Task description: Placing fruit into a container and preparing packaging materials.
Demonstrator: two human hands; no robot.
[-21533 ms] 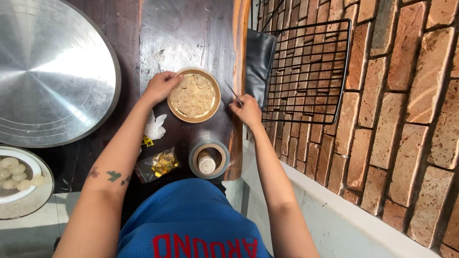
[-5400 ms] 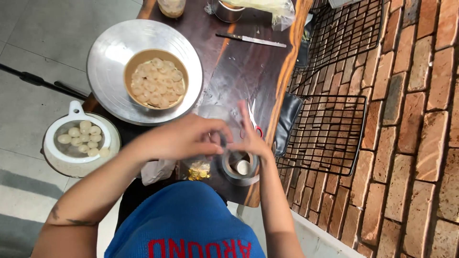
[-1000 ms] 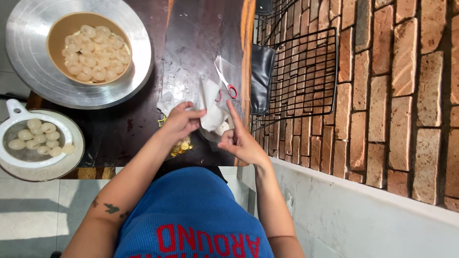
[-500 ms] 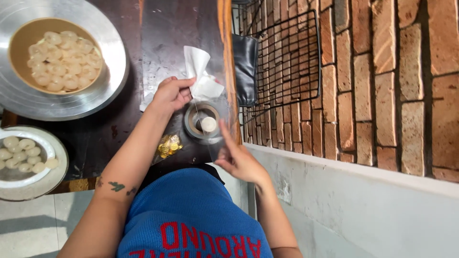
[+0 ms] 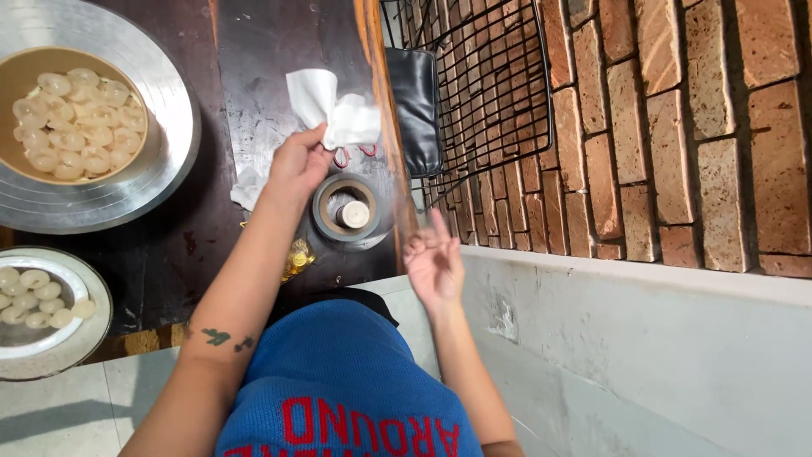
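The left hand (image 5: 296, 165) is pinching a crumpled white plastic bag (image 5: 331, 114) between its fingers, holding it just above the dark counter (image 5: 211, 245) close to the counter's right edge. Just beside that hand, nearer the person, a small grey cup (image 5: 345, 209) with a pale round piece inside is standing on the counter. The right hand (image 5: 434, 261) is hovering off the counter's right edge, palm up, its fingers loosely spread and holding nothing. A gold-coloured wrapper (image 5: 296, 258) is lying near the counter's near edge. Towards the left edge, a brown bowl (image 5: 17, 76) of pale peeled fruit is sitting in a wide metal tray (image 5: 165, 165), and a white bowl (image 5: 80, 347) of similar fruit is resting at the near left corner.
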